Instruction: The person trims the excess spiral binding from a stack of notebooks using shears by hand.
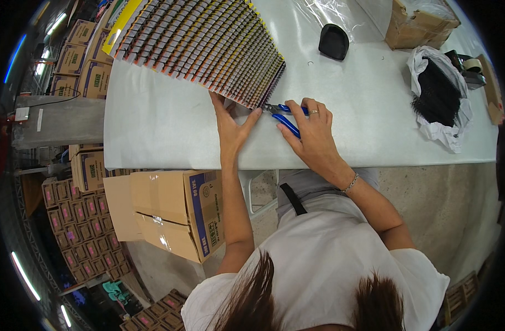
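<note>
Gripping the blue-handled pliers [284,117], your right hand [313,135] points their nose left at the near corner of the fanned stack of spiral-bound pads [200,47]. Your left hand [233,128] lies flat and spread on the counter [164,132], touching that corner, nearer.

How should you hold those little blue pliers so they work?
Probably by the two blue handles, coming from the near edge of the table, as the right hand does: fingers wrap one handle, palm backs the other. The handles trail toward the person while the small metal tip points at the fanned stack of wire-bound pads, which the left hand touches.
</note>
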